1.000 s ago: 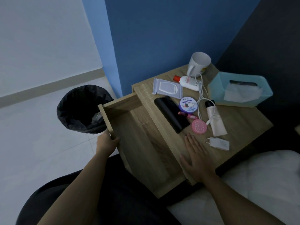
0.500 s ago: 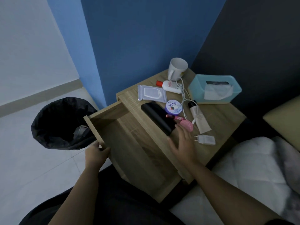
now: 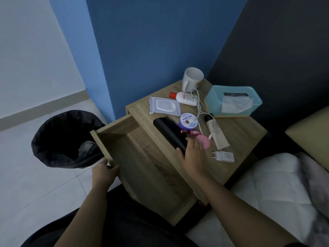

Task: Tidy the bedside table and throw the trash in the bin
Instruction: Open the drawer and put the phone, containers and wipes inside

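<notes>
Two bare forearms, yours, reach from the near edge toward the table [image 3: 246, 139].

1. Left hand [image 3: 105, 172]: arm runs up the left side. Fingers curl over the near-left corner of the open drawer [image 3: 142, 166] and grip its front board, thumb on top.
2. Right hand [image 3: 193, 155]: arm crosses the drawer's near-right corner, wrist above the tabletop edge. Thumb lies on the left edge of the phone [image 3: 166, 130] and the fingers curl over its right edge, gripping its near end. The knuckles cover part of the pink disc [image 3: 205, 142].
3. Phone: black, flat on the tabletop beside the drawer, lying diagonally from far-left to near-right.
4. Just right of the phone: jar [image 3: 188, 120], a pink lip balm [image 3: 189, 132] touching the phone, then the disc.
5. Farther right: cream tube [image 3: 216, 133], with a plug [image 3: 223, 156] near it toward you.
6. Far side: wipes pack [image 3: 164, 107], a bottle [image 3: 185, 98] lying flat, an upright mug [image 3: 193, 77] and a tissue box [image 3: 233, 100] at far right.
7. Cable [image 3: 200, 107]: white, loops from the mug past the bottle and jar to the disc.
8. Bin [image 3: 65, 138]: black-lined, on the floor left of the drawer, touching it; something pale lies inside.
9. Bedding [image 3: 276, 184]: right of the table.
</notes>
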